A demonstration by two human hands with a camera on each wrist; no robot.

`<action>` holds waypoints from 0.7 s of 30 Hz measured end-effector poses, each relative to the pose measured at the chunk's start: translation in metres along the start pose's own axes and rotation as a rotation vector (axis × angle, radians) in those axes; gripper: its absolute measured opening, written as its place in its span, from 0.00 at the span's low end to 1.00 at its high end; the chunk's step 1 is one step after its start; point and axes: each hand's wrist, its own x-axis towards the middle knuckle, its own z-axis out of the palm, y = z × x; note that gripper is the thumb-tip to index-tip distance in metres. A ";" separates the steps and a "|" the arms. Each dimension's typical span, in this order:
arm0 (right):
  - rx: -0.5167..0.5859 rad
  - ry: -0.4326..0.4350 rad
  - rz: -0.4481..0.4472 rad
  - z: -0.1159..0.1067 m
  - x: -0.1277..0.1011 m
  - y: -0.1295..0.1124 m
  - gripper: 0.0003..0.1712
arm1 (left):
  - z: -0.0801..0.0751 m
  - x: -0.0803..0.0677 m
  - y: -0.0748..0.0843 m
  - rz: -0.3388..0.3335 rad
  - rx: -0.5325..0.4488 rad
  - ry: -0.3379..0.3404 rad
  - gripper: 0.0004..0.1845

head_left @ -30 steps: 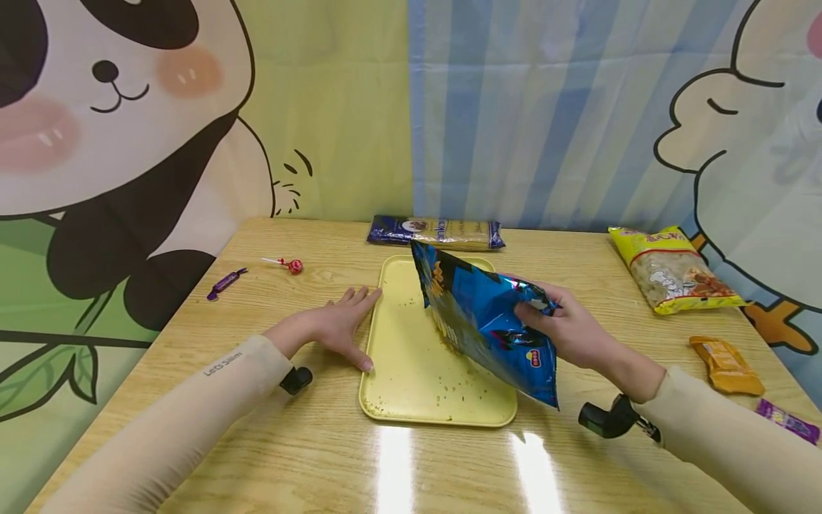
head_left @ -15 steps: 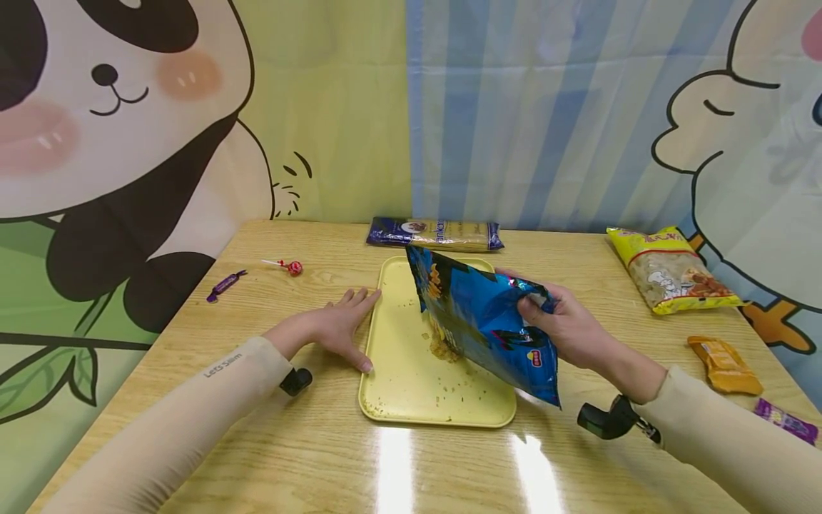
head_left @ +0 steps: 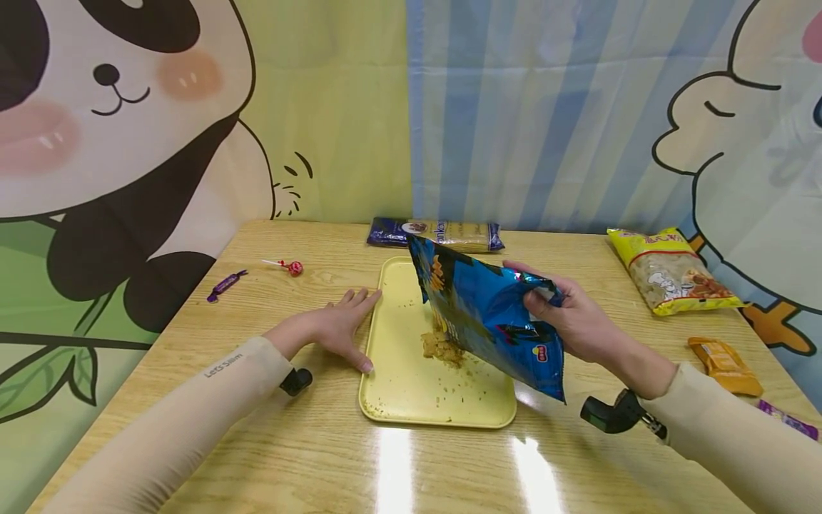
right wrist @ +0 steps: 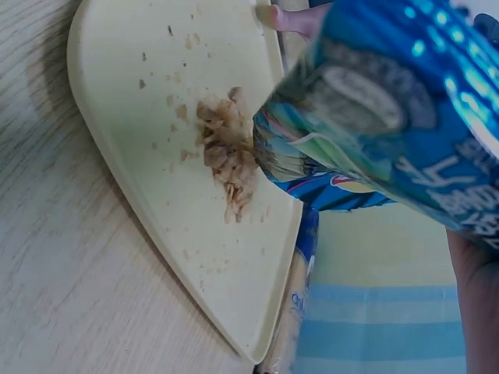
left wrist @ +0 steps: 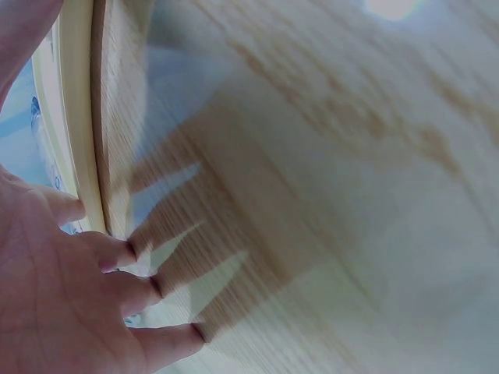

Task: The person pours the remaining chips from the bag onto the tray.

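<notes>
My right hand (head_left: 574,318) grips a blue snack bag (head_left: 494,314) by its upper right end, tilted so its mouth points down and left. Below that mouth, a small heap of broken chips (head_left: 443,348) lies on the yellow tray (head_left: 398,385). In the right wrist view the chips (right wrist: 226,152) sit right at the bag's open end, with crumbs scattered around. My left hand (head_left: 340,328) rests with spread, straight fingers on the table along the tray's left edge, fingertips and thumb at the rim. In the left wrist view its fingers (left wrist: 168,347) touch the wood.
Behind the tray lies a blue and clear pack of noodles (head_left: 437,234). A lollipop (head_left: 292,268) and a purple wrapped candy (head_left: 226,285) are at the left. On the right are a yellow bag (head_left: 674,271), an orange packet (head_left: 726,366) and a purple packet (head_left: 788,420).
Chips have come out of the bag and formed a growing heap on the tray. My right hand has shifted slightly up and right with the bag. The left hand has stayed put.
</notes>
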 end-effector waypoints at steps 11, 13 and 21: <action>-0.012 -0.047 0.072 0.002 0.000 -0.008 0.26 | 0.000 0.000 -0.001 0.002 0.005 0.001 0.75; -0.030 -0.038 0.089 0.002 0.000 -0.009 0.26 | 0.000 0.001 -0.001 0.001 0.007 0.000 0.75; 0.019 -0.044 0.103 0.001 -0.001 -0.012 0.26 | 0.000 0.001 0.000 -0.004 0.007 0.003 0.75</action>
